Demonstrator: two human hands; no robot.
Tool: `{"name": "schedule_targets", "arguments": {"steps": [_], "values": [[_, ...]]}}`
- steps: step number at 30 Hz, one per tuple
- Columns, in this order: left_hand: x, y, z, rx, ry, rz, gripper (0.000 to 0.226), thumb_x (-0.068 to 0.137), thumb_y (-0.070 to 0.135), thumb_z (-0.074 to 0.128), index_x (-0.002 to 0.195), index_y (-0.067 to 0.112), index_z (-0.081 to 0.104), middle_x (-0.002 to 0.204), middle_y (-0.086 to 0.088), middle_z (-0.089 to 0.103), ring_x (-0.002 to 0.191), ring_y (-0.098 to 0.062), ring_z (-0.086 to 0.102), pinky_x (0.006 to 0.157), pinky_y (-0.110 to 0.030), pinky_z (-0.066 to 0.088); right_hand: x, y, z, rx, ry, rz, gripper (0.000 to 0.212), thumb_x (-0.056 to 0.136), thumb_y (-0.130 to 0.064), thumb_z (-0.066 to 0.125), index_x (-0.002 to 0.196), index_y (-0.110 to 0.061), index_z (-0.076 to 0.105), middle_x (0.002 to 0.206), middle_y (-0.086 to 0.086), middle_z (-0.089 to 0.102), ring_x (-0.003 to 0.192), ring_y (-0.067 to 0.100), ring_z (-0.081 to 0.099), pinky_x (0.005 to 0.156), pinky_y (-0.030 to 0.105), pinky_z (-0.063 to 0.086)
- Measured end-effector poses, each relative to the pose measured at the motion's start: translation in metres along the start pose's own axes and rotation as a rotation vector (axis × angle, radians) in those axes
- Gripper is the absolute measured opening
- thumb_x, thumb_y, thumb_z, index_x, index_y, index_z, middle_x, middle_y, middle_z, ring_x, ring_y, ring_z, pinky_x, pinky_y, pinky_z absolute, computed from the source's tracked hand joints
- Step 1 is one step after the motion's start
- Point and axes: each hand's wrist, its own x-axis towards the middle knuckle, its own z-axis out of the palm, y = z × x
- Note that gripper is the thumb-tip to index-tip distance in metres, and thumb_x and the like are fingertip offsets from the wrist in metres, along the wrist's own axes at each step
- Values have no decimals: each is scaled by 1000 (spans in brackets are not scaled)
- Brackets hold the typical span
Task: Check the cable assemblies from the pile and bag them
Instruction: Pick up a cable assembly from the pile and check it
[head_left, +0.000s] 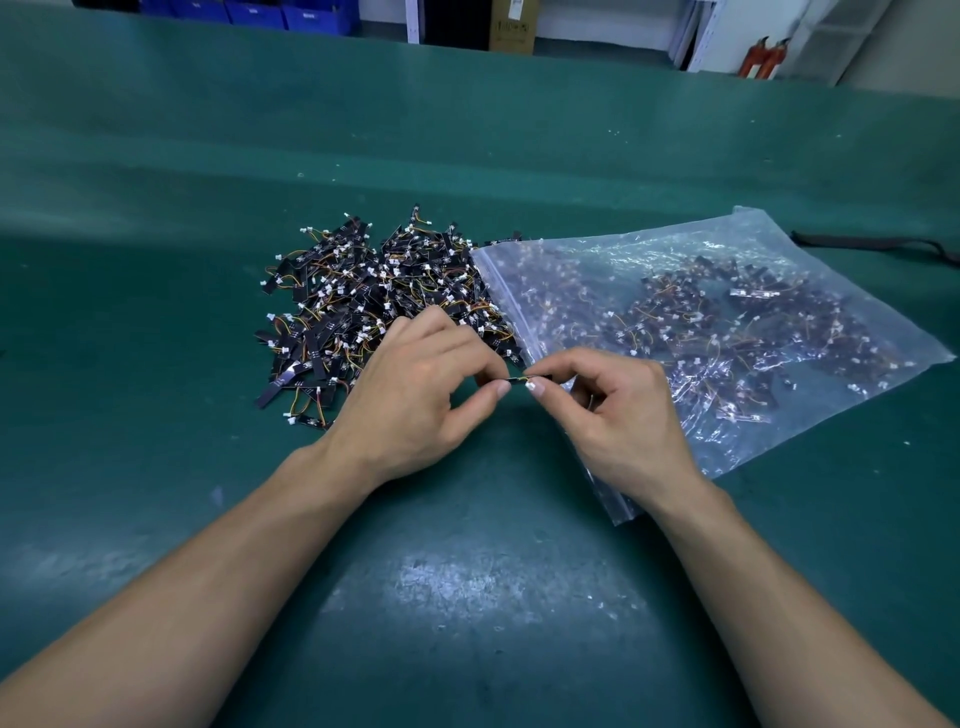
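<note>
**Head camera: one cable assembly pinched between both hands beside the bag's zip edge**

The fingers (497, 391) of the left hand (415, 384) and those of the right hand (618, 410) are curled in, thumb against forefinger, each gripping one end of a single small cable assembly (519, 381). It is held just above the green worktop (156, 270), so this looks like the checking step. The piece is so small that its wires and connector cannot be made out.

Just beyond the left hand lies the loose pile (363, 301) of unchecked assemblies. Under the right hand runs the zip edge of the clear bag (727, 322), already holding many pieces and touching the pile at its far corner.

The risks lie in that closeness. A slipped pinch would likely drop the piece into the pile, where it is lost among unchecked ones. Pulling the ends apart too hard could strain the thin wires. Whether the bag's mouth is open cannot be told, and a closed or folded edge would let the piece slide off onto the worktop.
</note>
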Motion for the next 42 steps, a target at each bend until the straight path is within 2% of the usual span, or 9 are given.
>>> {"name": "schedule_targets", "arguments": {"steps": [5,9,14,18,21,24,31,35,42], "values": [[-1,-1,0,-35,7,-14,13,91,37,67,93,24,71,88,16,65,89,-17,51,78,-40,42,0,0,-1,-12,8,-22,4,87,-16,74,86,-19,77,66,-27,59,54,3,50,57,7,32],[0,0,0,-48,16,-18,13,92,35,63,89,23,68,86,15,64,89,-16,51,78,-40,42,0,0,-1,10,9,-18,4,87,-19,74,88,-21,77,68,-22,61,52,8,49,55,12,35],[0,-1,0,-53,13,-2,14,93,33,62,87,22,68,83,14,63,87,-17,50,76,-45,44,-1,0,1,-12,24,-30,12,84,-23,76,96,-22,78,67,-25,59,50,12,50,55,11,35],[0,-1,0,-57,22,8,12,92,31,64,88,22,68,83,14,63,86,-19,52,75,-46,44,0,0,0,-18,-2,-43,5,88,-16,76,90,-21,77,72,-19,63,51,15,50,55,15,37],[0,-2,0,-72,22,-1,12,91,33,66,90,22,70,85,14,65,87,-19,53,75,-48,45,1,0,-1,-13,1,-55,5,88,-15,74,88,-18,77,73,-17,64,53,12,51,57,13,36],[0,-1,1,-82,22,-4,14,91,35,66,92,21,70,88,13,66,87,-19,52,76,-48,46,1,-1,-2,-10,24,-63,5,87,-15,73,87,-18,77,72,-18,64,54,7,50,57,9,34],[0,-2,0,-103,34,20,12,93,28,64,86,19,68,83,10,64,84,-20,52,74,-50,46,0,-2,-1,-2,33,-63,10,85,-17,74,93,-21,78,72,-24,61,50,13,50,56,11,36],[0,-1,0,-104,44,15,12,93,28,64,86,19,68,83,11,64,84,-20,52,74,-50,46,0,-1,-1,-9,8,-62,5,89,-18,74,90,-22,78,74,-17,64,51,15,50,55,14,37],[-1,-2,0,-94,46,24,11,92,27,67,87,19,69,84,11,65,84,-21,53,73,-50,46,0,-2,-1,-8,21,-52,6,86,-17,76,86,-22,77,71,-22,63,50,13,50,54,11,36]]}}
